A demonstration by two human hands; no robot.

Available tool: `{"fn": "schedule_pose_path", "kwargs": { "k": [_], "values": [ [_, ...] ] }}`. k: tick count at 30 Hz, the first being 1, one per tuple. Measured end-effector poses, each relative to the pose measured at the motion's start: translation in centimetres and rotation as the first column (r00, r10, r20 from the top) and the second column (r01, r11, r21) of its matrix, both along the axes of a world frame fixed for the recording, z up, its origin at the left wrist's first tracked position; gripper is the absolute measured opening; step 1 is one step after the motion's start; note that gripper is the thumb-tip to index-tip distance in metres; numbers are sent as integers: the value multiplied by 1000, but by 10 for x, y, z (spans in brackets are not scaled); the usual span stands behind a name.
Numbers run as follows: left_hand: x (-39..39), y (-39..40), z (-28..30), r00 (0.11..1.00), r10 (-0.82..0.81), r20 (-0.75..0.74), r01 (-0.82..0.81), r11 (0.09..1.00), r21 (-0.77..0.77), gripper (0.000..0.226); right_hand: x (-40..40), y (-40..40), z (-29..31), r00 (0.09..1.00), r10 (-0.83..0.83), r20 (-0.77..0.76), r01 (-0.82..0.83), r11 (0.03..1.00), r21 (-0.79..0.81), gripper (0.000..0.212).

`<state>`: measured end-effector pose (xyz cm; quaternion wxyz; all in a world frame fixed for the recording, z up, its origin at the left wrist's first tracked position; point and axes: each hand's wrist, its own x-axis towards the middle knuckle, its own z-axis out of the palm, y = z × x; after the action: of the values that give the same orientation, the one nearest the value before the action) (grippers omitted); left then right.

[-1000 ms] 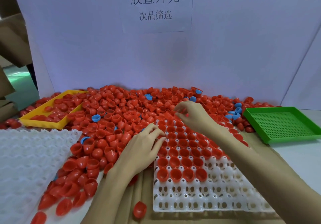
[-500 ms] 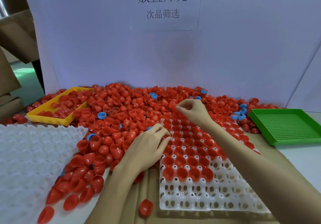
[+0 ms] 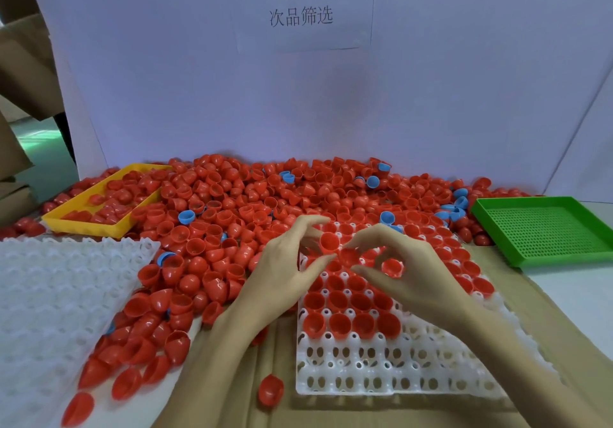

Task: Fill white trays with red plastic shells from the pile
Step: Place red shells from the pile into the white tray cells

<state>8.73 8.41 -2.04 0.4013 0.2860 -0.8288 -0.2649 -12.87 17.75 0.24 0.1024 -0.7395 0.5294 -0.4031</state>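
Centrally, a red shell [image 3: 329, 241] sits pinched in the grip of the left hand [image 3: 282, 271] above the white tray [image 3: 398, 371], whose far rows are filled with shells while the near rows lie bare. Just beside it, the right hand [image 3: 408, 275] curls its fingers around another red shell [image 3: 392, 267] over the same tray. Behind both, the pile [image 3: 252, 208] spreads across the counter between a yellow tray [image 3: 99, 225] at left and a green tray [image 3: 544, 231] at right, with a second white tray [image 3: 49, 295] at lower left.
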Motion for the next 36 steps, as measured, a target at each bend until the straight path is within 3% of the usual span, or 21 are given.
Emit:
{"fn": "schedule_pose_path", "kwargs": {
  "k": [4,10,16,19,24,31,36],
  "values": [
    [-4,8,4,997,-41,-70,40,999,-7,33,1,12,-5,996,-12,88,15,999,-30,45],
    [-12,16,3,994,-22,-104,25,999,33,30,-2,19,-6,957,12,290,-5,1000,-26,41],
    [-15,21,0,998,0,-63,1,1000,17,34,1,21,-9,977,-59,207,76,994,-73,35],
    [-17,24,1,997,24,-72,-27,999,-41,45,4,22,-9,987,-71,146,89,989,-120,43],
    [-20,27,2,996,36,-82,-44,994,-101,41,4,22,-10,996,-85,43,92,973,-214,53],
    [-20,26,-2,996,29,-87,-36,996,-77,47,3,21,-12,997,-72,31,77,970,-232,56],
    [-21,27,-4,994,-77,-75,77,997,0,34,5,21,-12,992,-73,99,94,968,-231,46]
  ]
}}
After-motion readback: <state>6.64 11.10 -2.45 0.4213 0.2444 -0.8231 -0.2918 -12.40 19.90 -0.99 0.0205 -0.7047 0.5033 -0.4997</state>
